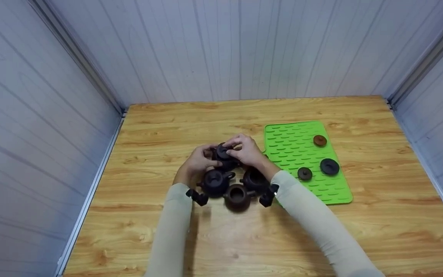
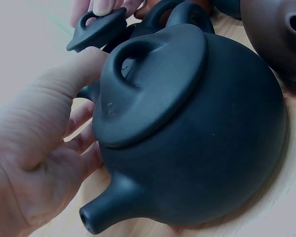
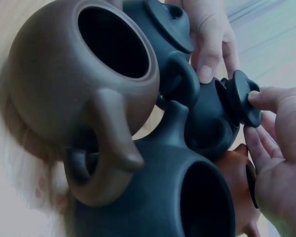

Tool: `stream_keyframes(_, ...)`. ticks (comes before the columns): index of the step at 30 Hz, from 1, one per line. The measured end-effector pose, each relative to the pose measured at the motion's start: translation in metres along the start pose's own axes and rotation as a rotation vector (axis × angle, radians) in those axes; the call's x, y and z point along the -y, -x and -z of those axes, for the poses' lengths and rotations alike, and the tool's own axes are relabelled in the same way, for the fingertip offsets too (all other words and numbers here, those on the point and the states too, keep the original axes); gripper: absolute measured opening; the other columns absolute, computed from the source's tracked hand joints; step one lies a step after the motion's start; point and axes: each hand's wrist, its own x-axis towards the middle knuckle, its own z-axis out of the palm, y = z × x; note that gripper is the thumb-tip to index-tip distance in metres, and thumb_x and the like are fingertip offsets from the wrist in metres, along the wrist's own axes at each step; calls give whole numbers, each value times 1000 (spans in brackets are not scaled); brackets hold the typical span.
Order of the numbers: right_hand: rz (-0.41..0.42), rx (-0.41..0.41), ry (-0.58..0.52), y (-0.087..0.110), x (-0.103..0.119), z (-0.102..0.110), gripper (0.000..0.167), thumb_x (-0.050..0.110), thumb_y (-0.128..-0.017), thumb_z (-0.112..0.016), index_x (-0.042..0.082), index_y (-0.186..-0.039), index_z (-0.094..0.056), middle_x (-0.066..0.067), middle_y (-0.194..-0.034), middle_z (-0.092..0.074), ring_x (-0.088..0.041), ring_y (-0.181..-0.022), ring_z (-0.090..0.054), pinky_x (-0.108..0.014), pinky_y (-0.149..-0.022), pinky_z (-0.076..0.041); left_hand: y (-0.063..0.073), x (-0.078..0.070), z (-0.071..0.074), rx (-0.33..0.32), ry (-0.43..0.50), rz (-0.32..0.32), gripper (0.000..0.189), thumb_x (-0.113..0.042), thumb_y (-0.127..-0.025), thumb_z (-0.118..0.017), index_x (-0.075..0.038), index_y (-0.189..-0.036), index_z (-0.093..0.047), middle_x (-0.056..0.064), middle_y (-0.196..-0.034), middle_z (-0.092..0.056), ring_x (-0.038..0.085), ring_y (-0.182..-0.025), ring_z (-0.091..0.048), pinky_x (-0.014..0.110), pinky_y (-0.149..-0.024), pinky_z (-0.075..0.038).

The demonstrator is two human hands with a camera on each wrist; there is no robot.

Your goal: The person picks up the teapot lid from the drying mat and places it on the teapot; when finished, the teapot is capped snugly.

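My right hand [image 1: 250, 152] pinches a small dark teapot lid [image 3: 245, 98] by its top. It is tilted at the mouth of a dark teapot [image 3: 204, 116], with a gap at one side. Around that teapot's body my left hand [image 1: 200, 158] keeps its thumb and fingers. Nearer me stands another dark teapot [image 2: 202, 148] with its lid on. A brown teapot [image 1: 237, 204] without a lid is in front, beside an open dark teapot [image 3: 143, 192]. The right wrist view also shows an open reddish teapot [image 3: 237, 185], partly hidden behind my right hand.
To the right lies a green ridged mat [image 1: 290, 142] bearing a reddish lid [image 1: 320, 141], a brown lid [image 1: 305, 174] and a larger dark lid [image 1: 329, 166]. The teapots crowd together on the wooden table [image 1: 148, 154], their spouts and handles close. Pale panel walls [image 1: 221, 50] enclose the table.
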Motion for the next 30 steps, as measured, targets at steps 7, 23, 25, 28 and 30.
stream_keyframes(7, 21, 19, 9, 0, 1, -2, 22, 1, -101, -79, -2, -121, -85, -25, -139, -70, -45, -129, -71, -55, -111, -62, 0, 0, 3, 11, -91, -42, 70, 8, -95, -81, -6, -161, -60, 24, -145, -72, 27, -128, -70, 27, -101, -57)
stream_keyframes(23, 46, 46, 99, -3, 1, -2, 21, 4, -99, -82, 4, -120, -87, -20, -139, -73, -40, -134, -69, -53, -116, -58, 2, 1, -1, -1, 42, -14, 69, 14, -94, -80, -5, -157, -62, 16, -132, -74, 24, -122, -72, 26, -96, -61)
stream_keyframes(25, 52, 44, 105, -3, 0, -2, 21, 5, -99, -82, 5, -119, -87, -19, -138, -73, -40, -137, -67, -54, -119, -56, 1, 1, -1, -6, 25, -20, 68, 14, -94, -80, -5, -157, -62, 17, -133, -74, 24, -122, -72, 25, -97, -60)
stream_keyframes(28, 57, 46, 113, -2, 0, -1, 21, 5, -99, -82, 5, -119, -87, -19, -139, -73, -40, -139, -66, -56, -122, -54, 0, 2, 0, -5, -3, -35, 67, 13, -94, -80, -3, -157, -62, 18, -135, -74, 24, -122, -71, 25, -99, -59)
stream_keyframes(30, 57, 50, 119, -3, 0, -1, 21, 5, -99, -82, 5, -120, -87, -19, -139, -74, -40, -140, -65, -57, -123, -52, 0, 1, 0, -2, -13, -42, 67, 12, -94, -80, -3, -157, -62, 19, -136, -74, 23, -122, -71, 25, -99, -59)
